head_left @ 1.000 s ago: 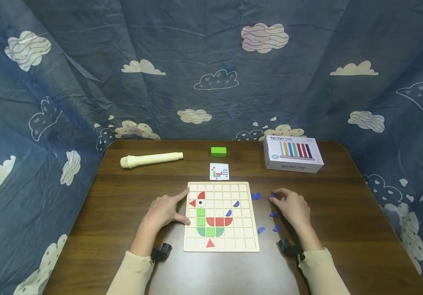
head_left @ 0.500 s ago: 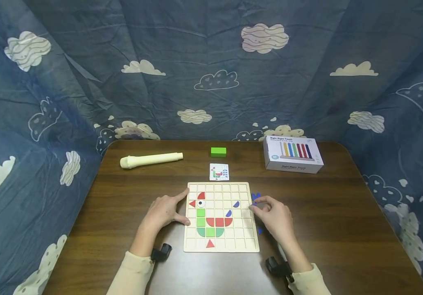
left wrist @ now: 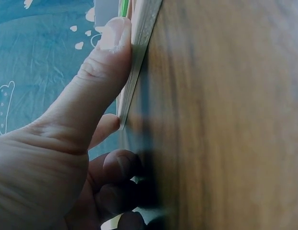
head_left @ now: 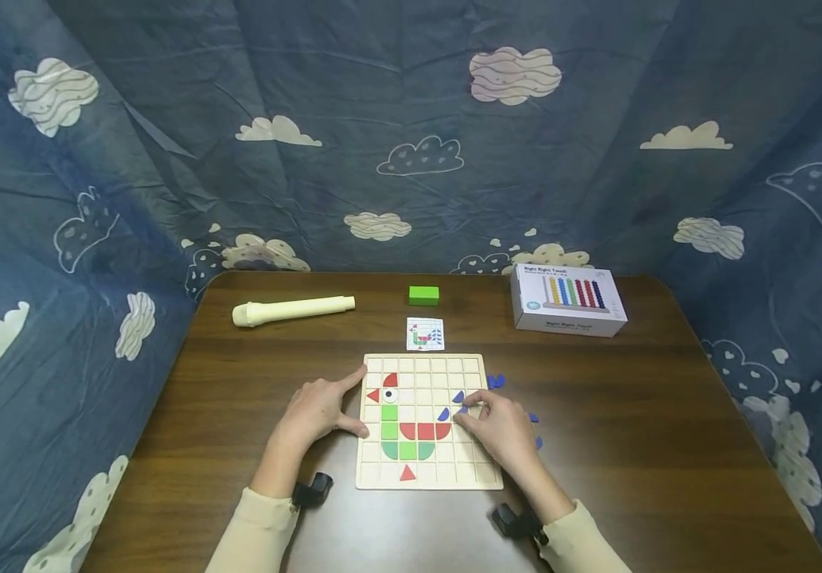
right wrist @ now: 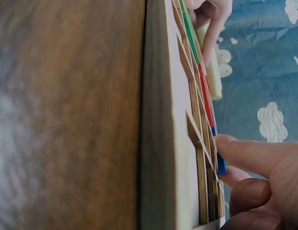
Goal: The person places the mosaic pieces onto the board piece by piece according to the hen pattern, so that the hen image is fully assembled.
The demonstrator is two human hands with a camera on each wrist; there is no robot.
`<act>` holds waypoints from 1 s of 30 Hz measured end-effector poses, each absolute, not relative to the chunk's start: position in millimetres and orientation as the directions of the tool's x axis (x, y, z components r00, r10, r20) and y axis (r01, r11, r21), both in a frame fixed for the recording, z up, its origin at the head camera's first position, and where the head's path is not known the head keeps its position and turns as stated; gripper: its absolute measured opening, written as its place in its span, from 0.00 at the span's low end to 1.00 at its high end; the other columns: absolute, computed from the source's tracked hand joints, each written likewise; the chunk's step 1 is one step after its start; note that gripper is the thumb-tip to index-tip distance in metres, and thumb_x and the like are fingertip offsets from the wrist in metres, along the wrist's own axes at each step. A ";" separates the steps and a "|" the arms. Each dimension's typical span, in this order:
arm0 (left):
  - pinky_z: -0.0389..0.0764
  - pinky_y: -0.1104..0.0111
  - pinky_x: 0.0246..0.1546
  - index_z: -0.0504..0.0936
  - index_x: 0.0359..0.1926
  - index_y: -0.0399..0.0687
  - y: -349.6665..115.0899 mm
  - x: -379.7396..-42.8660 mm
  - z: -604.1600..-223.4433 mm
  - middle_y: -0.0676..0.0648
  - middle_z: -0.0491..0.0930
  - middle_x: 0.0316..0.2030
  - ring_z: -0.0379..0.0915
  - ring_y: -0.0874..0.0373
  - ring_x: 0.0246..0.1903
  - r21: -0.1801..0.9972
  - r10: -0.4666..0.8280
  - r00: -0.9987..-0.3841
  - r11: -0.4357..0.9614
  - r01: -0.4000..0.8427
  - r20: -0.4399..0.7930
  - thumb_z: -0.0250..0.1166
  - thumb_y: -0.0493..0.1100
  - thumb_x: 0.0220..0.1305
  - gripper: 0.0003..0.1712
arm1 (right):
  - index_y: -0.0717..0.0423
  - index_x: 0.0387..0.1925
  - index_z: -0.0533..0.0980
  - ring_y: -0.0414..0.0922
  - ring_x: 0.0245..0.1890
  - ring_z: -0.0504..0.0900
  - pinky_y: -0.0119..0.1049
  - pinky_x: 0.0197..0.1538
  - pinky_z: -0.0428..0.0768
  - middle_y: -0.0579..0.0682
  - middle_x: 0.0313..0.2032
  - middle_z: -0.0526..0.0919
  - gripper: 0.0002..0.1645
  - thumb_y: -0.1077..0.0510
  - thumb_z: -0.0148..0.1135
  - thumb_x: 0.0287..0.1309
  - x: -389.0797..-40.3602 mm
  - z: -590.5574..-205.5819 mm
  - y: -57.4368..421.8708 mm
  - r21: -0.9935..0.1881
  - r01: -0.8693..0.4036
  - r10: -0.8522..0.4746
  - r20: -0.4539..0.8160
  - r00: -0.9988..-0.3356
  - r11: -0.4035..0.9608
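Observation:
My right hand [head_left: 504, 427] pinches a blue half-round tile [right wrist: 221, 164] between thumb and fingertip, over the right part of a wooden grid board [head_left: 482, 476]. Two other blue tiles lie in the grid close by, one at the fingertips [head_left: 458, 396] and one just left of the thumb [head_left: 443, 415]. Red and green tiles [head_left: 426, 431] form a bird shape on the board, with a round eye tile [head_left: 390, 395]. My left hand [head_left: 317, 410] rests at the board's left edge, thumb and index finger spread and touching it; the left wrist view shows the thumb [left wrist: 108, 57] along that edge.
Loose blue tiles [head_left: 500, 381] lie right of the board, some partly behind my right hand. Beyond the board are a picture card [head_left: 425, 334] of the bird, a green block [head_left: 423, 296], a cream microphone-shaped stick [head_left: 292, 310] and a white box [head_left: 568, 300] with an abacus picture.
My right hand has picked up a blue tile from the table on the right and moved left with it over the board. The left hand has stayed at the edge.

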State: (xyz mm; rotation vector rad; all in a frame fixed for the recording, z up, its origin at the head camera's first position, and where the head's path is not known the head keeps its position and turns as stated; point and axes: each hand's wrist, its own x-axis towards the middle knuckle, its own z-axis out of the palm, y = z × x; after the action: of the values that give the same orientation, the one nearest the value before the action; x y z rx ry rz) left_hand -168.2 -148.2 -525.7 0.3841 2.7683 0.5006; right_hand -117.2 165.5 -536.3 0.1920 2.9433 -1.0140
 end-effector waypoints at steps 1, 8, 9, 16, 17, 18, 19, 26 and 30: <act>0.80 0.53 0.40 0.65 0.81 0.66 -148.1 -168.0 -525.7 0.36 0.87 0.59 0.74 0.50 0.33 0.377 0.310 -0.919 0.903 0.204 -0.244 0.85 0.69 0.34 0.70 | 0.49 0.41 0.89 0.40 0.19 0.69 0.34 0.24 0.62 0.43 0.17 0.74 0.17 0.47 0.81 0.52 -116.9 -536.9 165.5 -0.605 0.121 0.106 -0.061 -0.992 0.787; 0.81 0.51 0.42 0.66 0.81 0.65 -146.6 -167.0 -524.8 0.36 0.87 0.58 0.76 0.50 0.34 0.373 0.305 -0.921 0.906 0.202 -0.242 0.85 0.69 0.34 0.70 | 0.48 0.43 0.89 0.40 0.19 0.69 0.34 0.23 0.62 0.43 0.17 0.74 0.18 0.46 0.81 0.53 -114.8 -537.4 166.0 -0.591 0.127 0.103 -0.076 -0.992 0.797; 0.81 0.52 0.41 0.66 0.81 0.65 -146.5 -167.0 -524.9 0.36 0.87 0.58 0.76 0.50 0.34 0.373 0.305 -0.921 0.906 0.202 -0.242 0.85 0.69 0.34 0.70 | 0.48 0.43 0.89 0.40 0.19 0.69 0.34 0.23 0.61 0.43 0.17 0.74 0.18 0.46 0.81 0.53 -114.7 -537.2 166.0 -0.591 0.129 0.102 -0.079 -0.992 0.796; 0.80 0.54 0.41 0.66 0.81 0.65 -146.1 -166.9 -526.4 0.36 0.87 0.57 0.74 0.50 0.33 0.374 0.307 -0.920 0.905 0.203 -0.243 0.85 0.69 0.34 0.70 | 0.49 0.44 0.89 0.40 0.18 0.68 0.33 0.23 0.61 0.43 0.17 0.74 0.17 0.47 0.80 0.55 -114.7 -537.5 166.6 -0.582 0.115 0.092 -0.070 -0.993 0.805; 0.80 0.54 0.41 0.66 0.81 0.65 -146.0 -166.8 -526.3 0.36 0.87 0.57 0.74 0.51 0.33 0.375 0.308 -0.920 0.904 0.204 -0.244 0.85 0.69 0.34 0.70 | 0.49 0.44 0.89 0.40 0.18 0.68 0.33 0.24 0.61 0.43 0.17 0.74 0.16 0.48 0.80 0.56 -114.6 -537.4 166.7 -0.581 0.112 0.090 -0.067 -0.994 0.806; 0.80 0.54 0.41 0.66 0.81 0.65 -146.0 -166.8 -526.3 0.36 0.87 0.57 0.74 0.51 0.33 0.377 0.309 -0.919 0.904 0.204 -0.245 0.86 0.69 0.34 0.70 | 0.49 0.44 0.89 0.40 0.18 0.68 0.33 0.24 0.61 0.43 0.17 0.74 0.16 0.48 0.80 0.56 -114.3 -537.3 166.7 -0.580 0.108 0.088 -0.063 -0.994 0.807; 0.80 0.54 0.40 0.66 0.81 0.65 -145.9 -166.8 -526.0 0.36 0.87 0.57 0.74 0.50 0.33 0.377 0.311 -0.919 0.903 0.205 -0.245 0.86 0.69 0.34 0.70 | 0.49 0.44 0.89 0.40 0.18 0.68 0.33 0.24 0.60 0.43 0.17 0.73 0.15 0.48 0.80 0.56 -114.2 -537.7 166.9 -0.579 0.105 0.087 -0.059 -0.994 0.808; 0.80 0.54 0.40 0.66 0.81 0.65 -146.7 -167.1 -524.8 0.36 0.87 0.58 0.74 0.51 0.33 0.377 0.318 -0.920 0.901 0.217 -0.231 0.86 0.68 0.35 0.69 | 0.48 0.45 0.89 0.40 0.18 0.67 0.33 0.24 0.60 0.43 0.17 0.73 0.15 0.49 0.79 0.58 -113.9 -538.4 168.0 -0.598 0.103 0.078 -0.067 -0.995 0.795; 0.80 0.53 0.41 0.66 0.81 0.64 -147.3 -166.8 -524.5 0.36 0.87 0.58 0.75 0.50 0.34 0.380 0.321 -0.919 0.899 0.220 -0.229 0.86 0.69 0.35 0.70 | 0.48 0.47 0.89 0.40 0.18 0.66 0.32 0.23 0.60 0.43 0.17 0.72 0.16 0.48 0.77 0.60 -113.4 -531.6 178.9 -0.636 0.104 0.080 -0.066 -0.995 0.765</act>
State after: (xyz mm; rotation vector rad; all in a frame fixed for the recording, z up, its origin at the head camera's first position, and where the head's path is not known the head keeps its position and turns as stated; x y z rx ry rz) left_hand -166.8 -147.3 -524.5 0.4044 2.7770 0.5072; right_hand -113.4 178.9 -531.6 0.1526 2.9181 -1.0541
